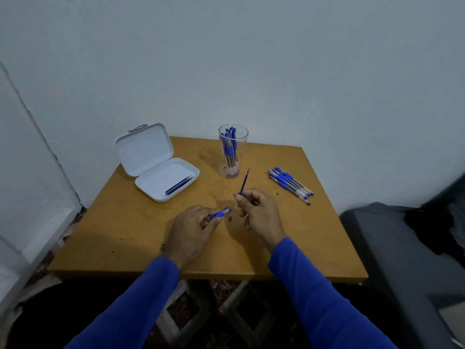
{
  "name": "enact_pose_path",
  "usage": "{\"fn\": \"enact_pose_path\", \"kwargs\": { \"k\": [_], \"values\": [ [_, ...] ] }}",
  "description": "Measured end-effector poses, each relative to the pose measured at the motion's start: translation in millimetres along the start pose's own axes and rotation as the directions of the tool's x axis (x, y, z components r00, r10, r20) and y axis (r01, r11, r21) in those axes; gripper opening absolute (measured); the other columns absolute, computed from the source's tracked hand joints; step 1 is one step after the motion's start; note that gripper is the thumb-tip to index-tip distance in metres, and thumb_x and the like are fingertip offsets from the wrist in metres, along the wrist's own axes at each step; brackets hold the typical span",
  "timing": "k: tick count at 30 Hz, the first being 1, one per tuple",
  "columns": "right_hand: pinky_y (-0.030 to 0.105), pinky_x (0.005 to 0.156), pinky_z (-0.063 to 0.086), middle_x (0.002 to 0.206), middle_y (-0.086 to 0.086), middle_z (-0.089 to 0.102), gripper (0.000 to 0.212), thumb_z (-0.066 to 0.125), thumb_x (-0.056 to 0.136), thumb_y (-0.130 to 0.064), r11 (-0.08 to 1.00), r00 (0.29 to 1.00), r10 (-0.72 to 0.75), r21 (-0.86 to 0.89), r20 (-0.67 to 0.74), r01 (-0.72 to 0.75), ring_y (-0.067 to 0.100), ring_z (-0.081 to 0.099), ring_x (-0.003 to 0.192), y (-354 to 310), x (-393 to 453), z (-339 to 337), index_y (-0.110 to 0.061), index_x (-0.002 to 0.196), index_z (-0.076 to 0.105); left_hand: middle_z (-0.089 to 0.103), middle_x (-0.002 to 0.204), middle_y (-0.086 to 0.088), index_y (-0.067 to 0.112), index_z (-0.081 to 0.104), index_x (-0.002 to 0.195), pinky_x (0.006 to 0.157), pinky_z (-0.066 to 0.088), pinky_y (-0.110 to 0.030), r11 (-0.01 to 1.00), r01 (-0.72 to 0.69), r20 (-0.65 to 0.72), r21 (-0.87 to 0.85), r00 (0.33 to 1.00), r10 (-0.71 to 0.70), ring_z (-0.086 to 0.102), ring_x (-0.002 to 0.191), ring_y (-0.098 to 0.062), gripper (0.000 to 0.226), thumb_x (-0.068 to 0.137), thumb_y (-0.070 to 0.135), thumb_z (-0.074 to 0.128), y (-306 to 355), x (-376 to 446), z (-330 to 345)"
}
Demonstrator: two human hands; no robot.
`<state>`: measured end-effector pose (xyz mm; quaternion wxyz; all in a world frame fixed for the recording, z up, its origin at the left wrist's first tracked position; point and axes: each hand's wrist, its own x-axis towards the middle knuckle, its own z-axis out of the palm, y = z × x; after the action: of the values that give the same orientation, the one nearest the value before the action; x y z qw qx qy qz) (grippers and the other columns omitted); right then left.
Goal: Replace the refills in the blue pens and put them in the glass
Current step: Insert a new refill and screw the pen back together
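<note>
Left hand [192,229] is gripping a pen barrel [221,213] at frame centre. Right hand [259,214] is pinching one refill [244,182], tip pointing upward. Two refills [179,185] are lying in the open case [161,170].

Table [141,230]: case [167,181], glass [232,152], pens [290,183].

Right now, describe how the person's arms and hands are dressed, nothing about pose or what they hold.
Both arms wear long, plain bright-blue fabric sleeves, the left sleeve and right sleeve alike, smooth and close-fitting, ending at the wrists. The left hand and right hand are bare: no gloves. I can make out no rings, watch or markings, though the picture is dim.
</note>
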<state>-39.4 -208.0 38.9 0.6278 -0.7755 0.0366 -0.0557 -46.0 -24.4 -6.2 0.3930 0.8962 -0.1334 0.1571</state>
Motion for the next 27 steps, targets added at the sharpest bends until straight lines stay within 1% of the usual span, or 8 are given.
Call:
{"fn": "enact_pose_path", "kwargs": {
  "k": [3, 6, 9, 11, 14, 16, 22, 27],
  "values": [
    [0.025, 0.047, 0.047, 0.073, 0.000, 0.063, 0.012, 0.063, 0.101, -0.021, 0.997, 0.999, 0.033, 0.071, -0.027, -0.031, 0.010, 0.058, 0.064, 4, -7, 0, -0.014, 0.101, 0.073, 0.067, 0.096, 0.012, 0.023, 0.074, 0.118, 0.078, 0.052, -0.023, 1.000, 0.018, 0.006, -0.025, 1.000, -0.018, 0.061, 0.090, -0.006, 0.027, 0.095, 0.034, 0.067, -3, -4, 4],
    [0.028, 0.048, 0.050, 0.081, 0.014, 0.070, 0.014, 0.061, 0.102, -0.019, 0.988, 0.998, 0.061, 0.147, -0.026, -0.057, 0.015, 0.062, 0.069, 8, -13, 3, -0.008, 0.102, 0.069, 0.066, 0.094, 0.015, 0.024, 0.073, 0.118, 0.077, 0.049, -0.018, 0.999, 0.021, 0.004, -0.044, 1.000, -0.021, 0.059, 0.087, 0.001, 0.026, 0.095, 0.034, 0.067, -3, -5, 4],
    [0.033, 0.049, 0.053, 0.088, 0.015, 0.074, 0.019, 0.058, 0.104, -0.020, 0.975, 0.995, 0.095, 0.204, -0.018, -0.090, 0.019, 0.066, 0.072, 10, -16, 7, -0.003, 0.105, 0.064, 0.066, 0.094, 0.017, 0.024, 0.073, 0.117, 0.088, 0.053, -0.027, 0.997, 0.017, 0.001, -0.074, 1.000, -0.017, 0.059, 0.087, 0.004, 0.024, 0.094, 0.033, 0.067, -4, -5, 3],
    [0.034, 0.050, 0.054, 0.090, 0.014, 0.075, 0.022, 0.057, 0.104, -0.021, 0.967, 0.993, 0.114, 0.230, -0.007, -0.109, 0.021, 0.068, 0.073, 10, -16, 8, 0.001, 0.107, 0.061, 0.067, 0.095, 0.017, 0.026, 0.073, 0.117, 0.086, 0.055, -0.030, 0.997, 0.020, 0.008, -0.069, 1.000, -0.019, 0.059, 0.088, 0.003, 0.024, 0.094, 0.033, 0.067, -5, -4, 3],
    [0.035, 0.050, 0.055, 0.091, 0.014, 0.076, 0.022, 0.056, 0.105, -0.021, 0.963, 0.992, 0.122, 0.243, 0.003, -0.119, 0.021, 0.069, 0.073, 9, -17, 9, 0.000, 0.109, 0.059, 0.067, 0.095, 0.018, 0.027, 0.073, 0.116, 0.080, 0.055, -0.028, 0.997, 0.018, 0.012, -0.069, 1.000, -0.017, 0.060, 0.088, 0.003, 0.023, 0.094, 0.033, 0.067, -6, -4, 4],
    [0.035, 0.050, 0.056, 0.091, 0.014, 0.076, 0.020, 0.056, 0.105, -0.021, 0.960, 0.991, 0.131, 0.249, 0.005, -0.128, 0.022, 0.070, 0.073, 8, -16, 10, -0.001, 0.109, 0.059, 0.068, 0.096, 0.017, 0.027, 0.073, 0.116, 0.080, 0.055, -0.027, 0.997, 0.016, 0.007, -0.073, 1.000, -0.015, 0.060, 0.089, 0.002, 0.023, 0.094, 0.032, 0.068, -6, -4, 4],
    [0.032, 0.051, 0.056, 0.091, 0.012, 0.077, 0.016, 0.053, 0.105, -0.021, 0.955, 0.987, 0.159, 0.248, 0.027, -0.161, 0.021, 0.071, 0.074, 2, -15, 10, -0.007, 0.111, 0.058, 0.069, 0.097, 0.014, 0.024, 0.074, 0.115, 0.078, 0.050, -0.018, 0.998, 0.010, 0.022, -0.060, 1.000, -0.009, 0.060, 0.088, 0.002, 0.024, 0.094, 0.033, 0.067, -8, -4, 5],
    [0.030, 0.050, 0.056, 0.090, 0.011, 0.077, 0.015, 0.053, 0.105, -0.019, 0.950, 0.983, 0.183, 0.251, 0.031, -0.185, 0.020, 0.070, 0.073, -1, -14, 11, -0.007, 0.110, 0.060, 0.068, 0.095, 0.015, 0.025, 0.074, 0.116, 0.076, 0.043, -0.012, 0.998, 0.019, 0.015, -0.060, 1.000, -0.018, 0.059, 0.087, 0.003, 0.023, 0.095, 0.031, 0.067, -8, -5, 5]
  ]
}}
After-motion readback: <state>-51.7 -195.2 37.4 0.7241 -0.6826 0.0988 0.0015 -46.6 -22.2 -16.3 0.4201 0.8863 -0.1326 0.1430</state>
